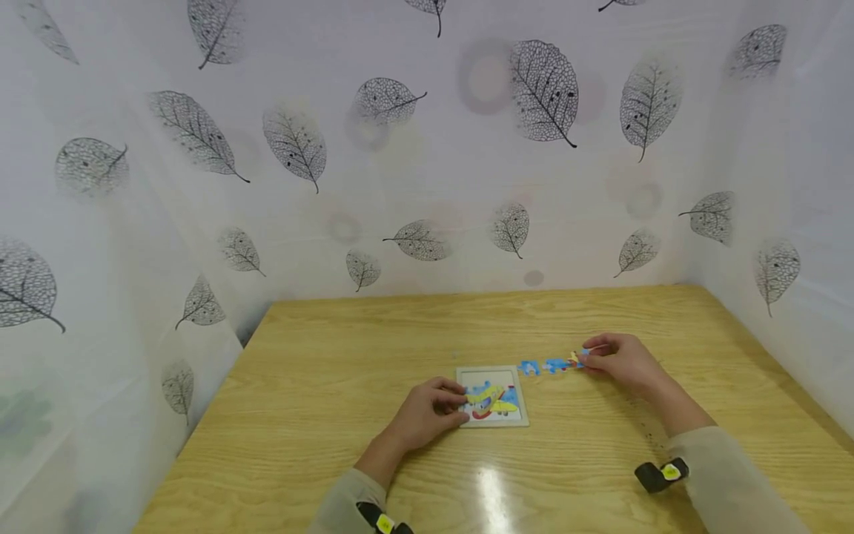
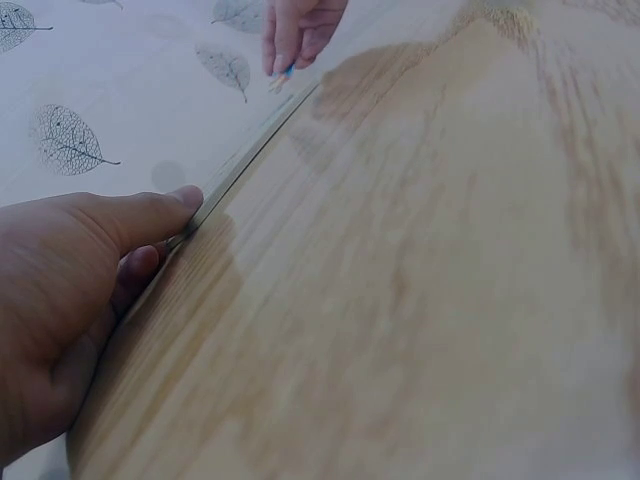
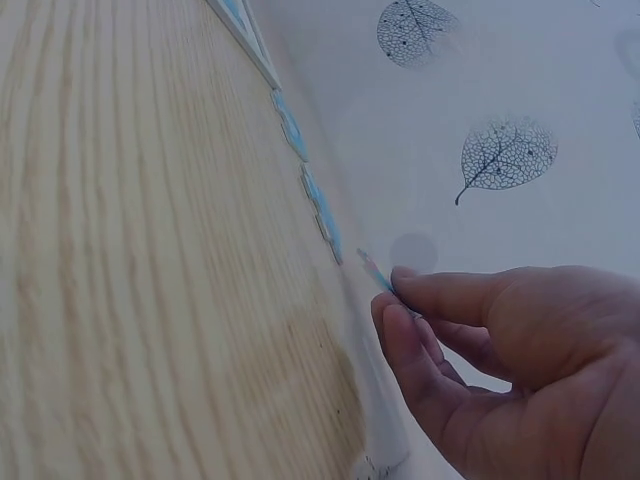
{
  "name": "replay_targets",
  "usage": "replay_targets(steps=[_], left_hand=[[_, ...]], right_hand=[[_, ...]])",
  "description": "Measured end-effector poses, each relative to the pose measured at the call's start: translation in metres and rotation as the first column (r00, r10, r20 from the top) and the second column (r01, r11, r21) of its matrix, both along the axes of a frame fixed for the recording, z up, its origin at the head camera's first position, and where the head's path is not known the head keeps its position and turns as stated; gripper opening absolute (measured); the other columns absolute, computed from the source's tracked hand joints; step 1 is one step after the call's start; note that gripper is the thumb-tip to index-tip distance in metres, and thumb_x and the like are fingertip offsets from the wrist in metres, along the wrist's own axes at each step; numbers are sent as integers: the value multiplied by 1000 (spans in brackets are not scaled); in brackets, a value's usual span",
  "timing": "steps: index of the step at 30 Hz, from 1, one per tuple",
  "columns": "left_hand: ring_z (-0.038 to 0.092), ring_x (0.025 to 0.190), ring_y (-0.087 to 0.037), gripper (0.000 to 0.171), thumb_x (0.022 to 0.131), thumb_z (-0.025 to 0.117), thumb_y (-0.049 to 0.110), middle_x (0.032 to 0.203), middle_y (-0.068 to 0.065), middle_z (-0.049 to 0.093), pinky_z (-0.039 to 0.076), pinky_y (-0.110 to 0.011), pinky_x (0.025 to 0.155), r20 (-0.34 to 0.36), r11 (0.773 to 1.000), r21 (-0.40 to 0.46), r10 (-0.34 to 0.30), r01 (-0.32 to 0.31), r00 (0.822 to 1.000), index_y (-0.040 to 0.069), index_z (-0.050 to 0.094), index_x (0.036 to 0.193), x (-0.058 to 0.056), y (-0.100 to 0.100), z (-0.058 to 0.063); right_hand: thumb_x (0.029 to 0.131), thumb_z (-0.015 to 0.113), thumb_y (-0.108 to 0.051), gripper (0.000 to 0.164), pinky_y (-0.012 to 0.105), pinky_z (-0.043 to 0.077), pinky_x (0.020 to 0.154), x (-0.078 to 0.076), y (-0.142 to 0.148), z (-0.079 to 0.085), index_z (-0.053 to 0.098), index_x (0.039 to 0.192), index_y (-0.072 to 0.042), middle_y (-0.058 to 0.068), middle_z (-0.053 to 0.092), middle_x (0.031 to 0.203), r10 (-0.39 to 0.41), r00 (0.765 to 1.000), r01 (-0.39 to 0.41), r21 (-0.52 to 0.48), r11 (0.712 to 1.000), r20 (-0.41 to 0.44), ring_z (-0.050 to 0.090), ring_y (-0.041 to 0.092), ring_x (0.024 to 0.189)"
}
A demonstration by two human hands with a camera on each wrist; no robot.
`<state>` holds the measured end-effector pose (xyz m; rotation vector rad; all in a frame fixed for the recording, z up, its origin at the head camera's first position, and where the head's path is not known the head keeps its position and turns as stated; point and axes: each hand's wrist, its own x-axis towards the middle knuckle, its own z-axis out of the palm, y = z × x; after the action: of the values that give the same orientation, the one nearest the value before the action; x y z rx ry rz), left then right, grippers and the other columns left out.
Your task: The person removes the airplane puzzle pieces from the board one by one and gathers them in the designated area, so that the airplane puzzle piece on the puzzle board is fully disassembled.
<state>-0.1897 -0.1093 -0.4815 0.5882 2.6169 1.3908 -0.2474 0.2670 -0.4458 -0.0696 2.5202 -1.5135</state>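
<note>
A person is working at a wooden counter (image 1: pixel 347 356) hemmed in on three sides by a white curtain printed with grey leaves (image 1: pixel 427 163). A small square puzzle board (image 1: pixel 494 397) is lying flat near the middle of the counter, its frame pale and its picture showing yellow, blue and red shapes on a light ground. The left hand (image 1: pixel 427 414) is resting at the board's left edge, its fingers curled loosely and the fingertips lying on the frame and the picture's left margin; in the left wrist view the thumb (image 2: pixel 150 212) is pressing along the board's thin edge (image 2: pixel 245 160), so this grip is steadying the board rather than lifting it. Just beyond the board's upper right corner, two loose blue pieces (image 1: pixel 542 366) are lying in a short row on the counter, close to each other and just apart from the board. The right hand (image 1: pixel 620 360) is sitting at the right end of that row, with its grip pinched together on a small puzzle piece (image 1: pixel 577 359) that is showing blue and yellow; in the right wrist view the piece (image 3: pixel 376 272) is being held edge-on between thumb and forefinger, just beside the nearest loose piece (image 3: pixel 328 228). Both sleeves are pale, and a dark wrist band with a yellow tag (image 1: pixel 660 475) is sitting on the right forearm.
</note>
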Motion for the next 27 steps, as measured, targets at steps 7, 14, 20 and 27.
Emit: replay_targets(steps=[7, 14, 20, 27], left_hand=[[59, 91, -4, 22, 88, 78, 21, 119, 2, 65, 51, -18, 77, 0, 1000, -1, 1, -1, 1000, 10, 78, 107, 0, 0, -2], [59, 93, -5, 22, 88, 78, 23, 119, 3, 65, 50, -18, 78, -4, 1000, -6, 2, -2, 1000, 11, 78, 108, -1, 0, -3], [60, 94, -6, 23, 88, 78, 23, 119, 2, 65, 50, -19, 79, -16, 1000, -13, -2, 2, 1000, 11, 78, 107, -2, -1, -3], [59, 94, -5, 22, 88, 78, 23, 119, 2, 65, 50, -18, 78, -22, 1000, -14, -4, 3, 1000, 10, 78, 107, -1, 0, -1]], right_hand=[[94, 69, -12, 45, 25, 59, 71, -2, 4, -3, 54, 126, 16, 14, 65, 100, -28, 999, 28, 32, 999, 20, 67, 9, 78], [92, 71, -13, 40, 25, 56, 65, 0, 0, -2, 60, 118, 15, 16, 69, 97, -37, 999, 39, 177, 983, -17, 65, 11, 74], [91, 70, -12, 34, 24, 56, 65, 1, -3, -3, 62, 113, 14, 16, 71, 96, -76, 997, 76, 181, 980, -3, 65, 9, 74], [93, 69, -15, 38, 24, 57, 67, 2, -3, -4, 61, 116, 14, 15, 69, 99, -91, 996, 87, 133, 987, 25, 65, 9, 76]])
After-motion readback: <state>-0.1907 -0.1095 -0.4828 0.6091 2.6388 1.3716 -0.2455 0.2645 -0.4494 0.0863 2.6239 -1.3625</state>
